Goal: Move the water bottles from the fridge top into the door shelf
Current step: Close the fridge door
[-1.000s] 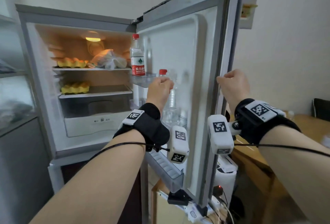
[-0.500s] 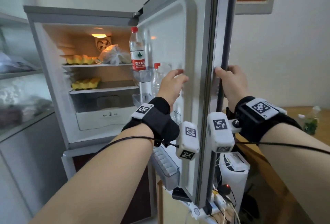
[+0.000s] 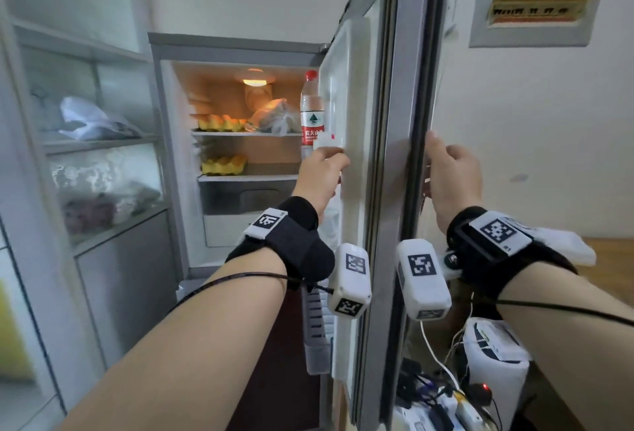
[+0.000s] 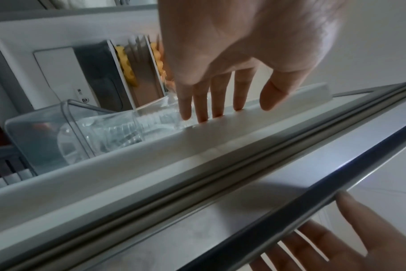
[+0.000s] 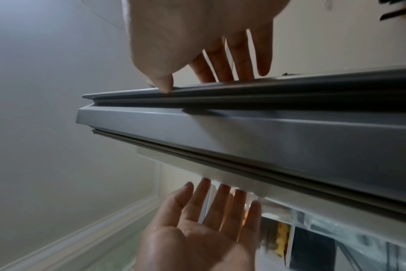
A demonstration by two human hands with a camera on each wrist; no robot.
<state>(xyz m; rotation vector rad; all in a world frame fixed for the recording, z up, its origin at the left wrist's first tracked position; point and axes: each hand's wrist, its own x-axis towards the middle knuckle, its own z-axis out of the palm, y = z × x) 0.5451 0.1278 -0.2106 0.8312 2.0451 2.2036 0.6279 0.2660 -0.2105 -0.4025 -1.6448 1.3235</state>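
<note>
Neither grip holds a bottle as far as I can see. On my left hand (image 3: 320,175) the fingers (image 4: 203,102) are straight and spread, their tips reaching over the inner ridge of the fridge door (image 3: 377,163) toward the clear bottle (image 4: 118,132) that lies in the transparent door shelf (image 4: 46,133); whether the tips touch the bottle I cannot tell, the wrist view is blurred there. My right hand (image 3: 453,180) is on the door's outer edge, thumb tip pressed on the dark trim and the other fingers (image 5: 239,60) extended flat behind the door's outer face, so it steadies the door rather than clamping anything.

Above the left hand, in the head view, a small white and red smear, probably that bottle's cap (image 3: 327,140), shows just over the knuckles. A second, taller water bottle (image 3: 311,111) with a red cap and red label stands upright in the upper door shelf, against the door lining.

Inside the lit fridge (image 3: 240,121) I see yellow egg trays (image 3: 223,164) on two shelves and a plastic bag (image 3: 274,118) on the top one. A glass cabinet stands left of the fridge, and a white breaker panel (image 3: 535,8) hangs on the wall to the right.
</note>
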